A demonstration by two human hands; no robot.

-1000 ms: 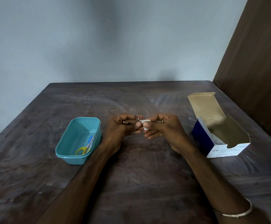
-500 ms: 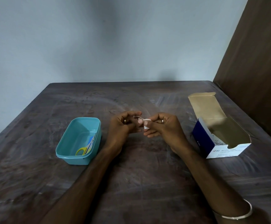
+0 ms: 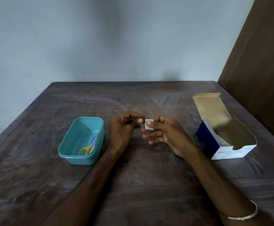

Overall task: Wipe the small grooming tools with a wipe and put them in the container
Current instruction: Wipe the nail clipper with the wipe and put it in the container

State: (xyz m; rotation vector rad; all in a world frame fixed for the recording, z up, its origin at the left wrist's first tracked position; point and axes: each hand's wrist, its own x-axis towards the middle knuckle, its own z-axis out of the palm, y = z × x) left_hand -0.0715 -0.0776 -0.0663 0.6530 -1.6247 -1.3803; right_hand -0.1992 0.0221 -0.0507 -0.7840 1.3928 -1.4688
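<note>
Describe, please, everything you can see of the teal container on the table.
The container is a teal tub, apparently plastic, rectangular with rounded corners and a rolled rim, lidless and upright. It stands on the dark table, left of the left hand, which does not touch it. Inside, against its right wall, lie scissors with yellow handles and something blue.

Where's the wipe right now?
The white wipe is pinched in the right hand at table centre, beside the small metal tool held by the left hand.
</note>
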